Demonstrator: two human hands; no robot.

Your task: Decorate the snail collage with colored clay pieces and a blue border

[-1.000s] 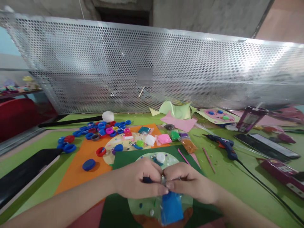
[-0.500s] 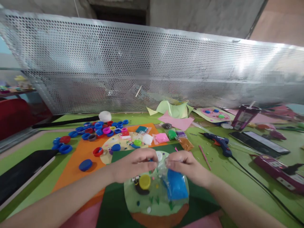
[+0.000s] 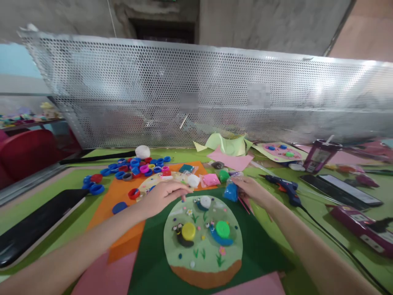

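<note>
My right hand grips a small clear bag of blue clay and sets it beside the other clay bags at the far edge of the dark green sheet. My left hand hovers over the sheet's upper left with fingers curled and pinched; what they hold, if anything, is too small to name. Below both hands lies a round light-green craft disc with yellow and green bottle-cap snails, a white cap and a brown base strip.
Several blue, red and pink bottle caps lie on the orange sheet at left. A black tablet sits far left. A blue glue gun with cord, phones, a purple cup and loose paper are at right. A perforated metal screen stands behind.
My hands have parted from over the disc. The right hand carried the blue clay bag up and right to the other bags; the left moved up and left. The disc is now uncovered.
</note>
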